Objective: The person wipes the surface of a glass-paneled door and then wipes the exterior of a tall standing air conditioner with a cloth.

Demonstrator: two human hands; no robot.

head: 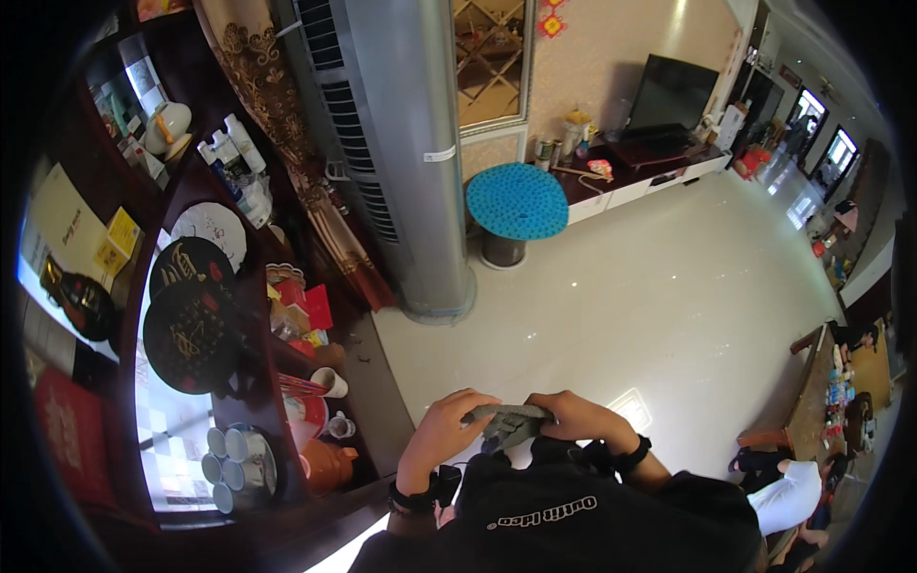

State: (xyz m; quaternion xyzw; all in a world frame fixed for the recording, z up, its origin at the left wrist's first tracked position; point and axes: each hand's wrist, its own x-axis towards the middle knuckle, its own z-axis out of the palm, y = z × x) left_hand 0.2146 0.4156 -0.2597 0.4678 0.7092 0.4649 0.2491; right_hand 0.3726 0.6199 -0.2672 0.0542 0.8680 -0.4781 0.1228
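Note:
A grey cloth (512, 424), folded or bunched, is stretched between my hands in front of my black shirt. My left hand (451, 422) grips its left end, thumb and fingers pinching the edge. At the other end, my right hand (573, 415) holds the cloth with the fingers curled over it. A loose part of the cloth hangs down in the middle. Both wrists wear dark bands. To the left, beside my left hand, stands a dark wooden shelf unit with an orange pot (328, 464) and a white cup (329, 383) on its lower shelf.
Several white cups (236, 458) stand on a tray on the shelf, below dark decorative plates (190, 336). Ahead rise a tall air conditioner (401, 165) and a stool with a blue cover (517, 200). A television (673, 93) sits on a low cabinet. People sit near a wooden table (809, 401) at right.

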